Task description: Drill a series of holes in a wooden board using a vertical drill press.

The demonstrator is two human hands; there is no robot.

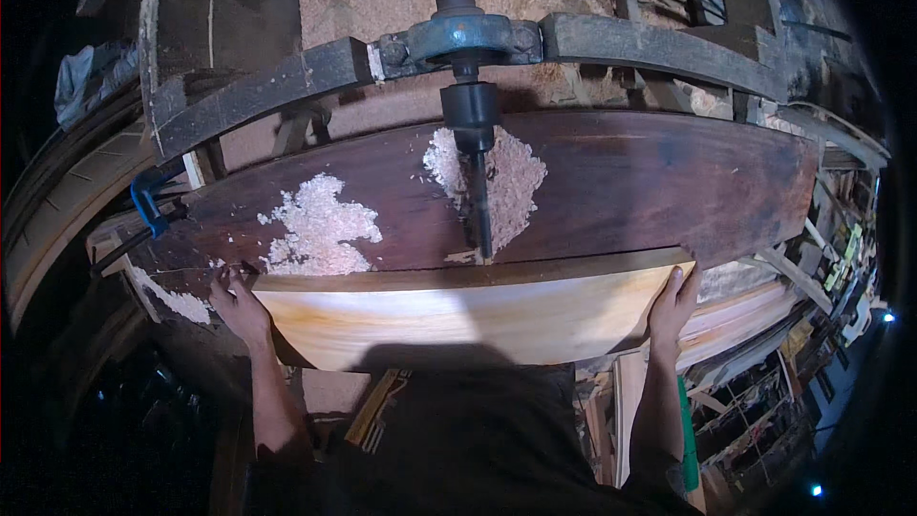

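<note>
Lengthwise between the two sets of fingers sits the plank, a straight slab of pale wood whose broad near face looks smooth, streaked cream and honey, with a browner, narrow top edge and shadow across its middle. The left hand has its fingers partly curled at one end; the right hand holds the other, thumb against the corner, fingers half bent. Just beyond the fingertips stretches a dark reddish-brown table, flat and faintly grained, with crumbly pale shavings heaped near the left fingers and midway between the hands. There hangs a slim drill bit in a round black chuck, its tip by the plank's far edge; whether they touch, I cannot tell. Outward from the left fingers stands a blue metal clamp.
</note>
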